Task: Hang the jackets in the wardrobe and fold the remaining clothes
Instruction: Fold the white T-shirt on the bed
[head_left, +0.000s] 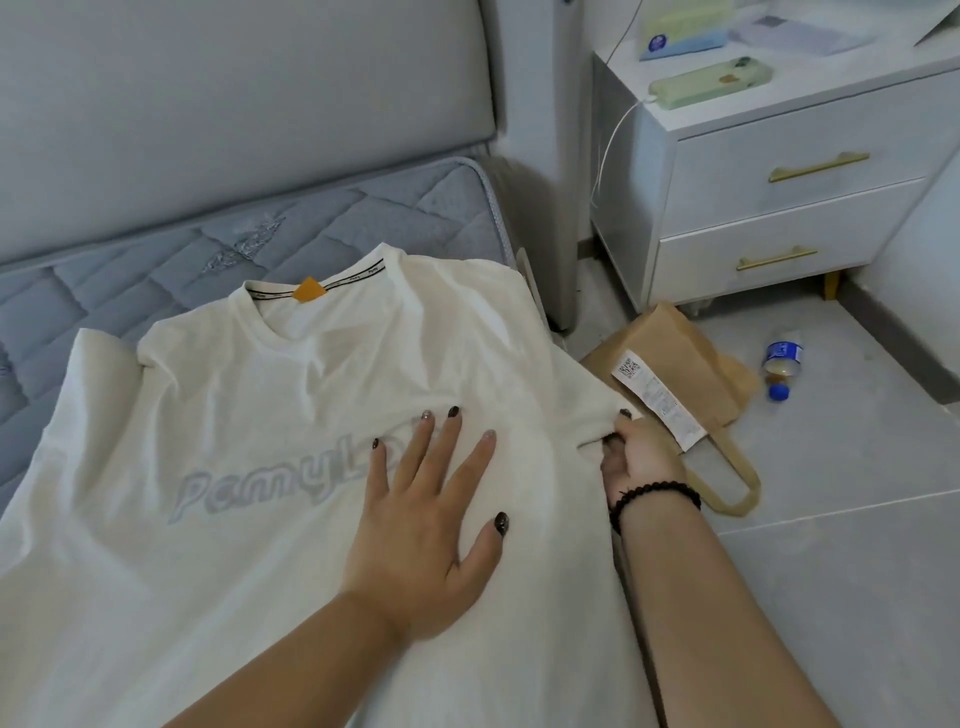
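On the bare quilted mattress (156, 260) a white T-shirt (208, 415) lies spread — left hand (421, 519) flat on it, right hand (634, 457) pinching its sleeve — white nightstand (779, 182) far right.

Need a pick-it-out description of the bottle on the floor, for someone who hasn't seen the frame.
Start at the white nightstand with gold drawer handles, right of the bed. On the grey tiled floor in front of it lies a brown paper bag; just right of the bag is the bottle. It is a small clear plastic one lying on its side, with a blue label and blue cap, the only blue item on the floor.
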